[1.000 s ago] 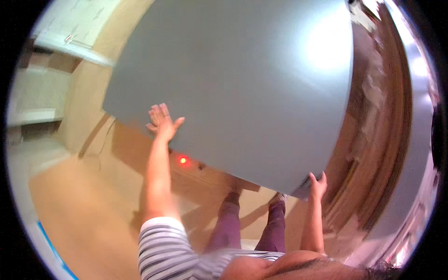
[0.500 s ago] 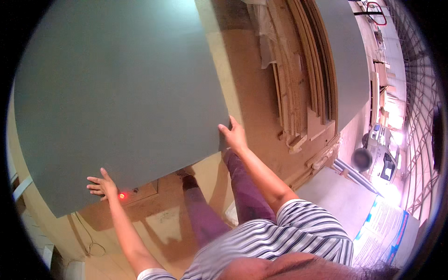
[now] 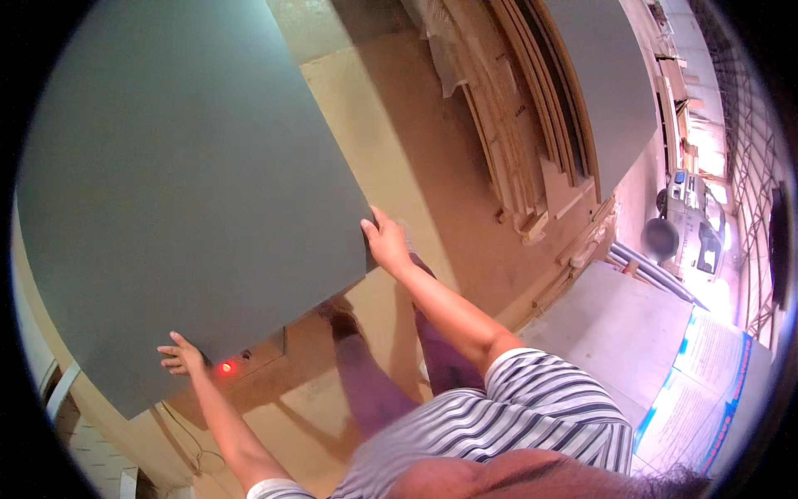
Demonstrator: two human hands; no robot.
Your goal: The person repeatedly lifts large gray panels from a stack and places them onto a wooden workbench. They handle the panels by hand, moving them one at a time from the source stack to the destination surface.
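The large grey panel (image 3: 183, 183) took up much of the left half of the frame. At lower left, the grip of the left hand (image 3: 183, 356) lay spread, fingers apart, on the panel near its lower edge. A red light (image 3: 227, 367) glowed just beside it. Near the centre, the right hand (image 3: 386, 239) had its grip clamped on the panel's right edge. Brown boards (image 3: 499, 108) lay stacked at upper right.
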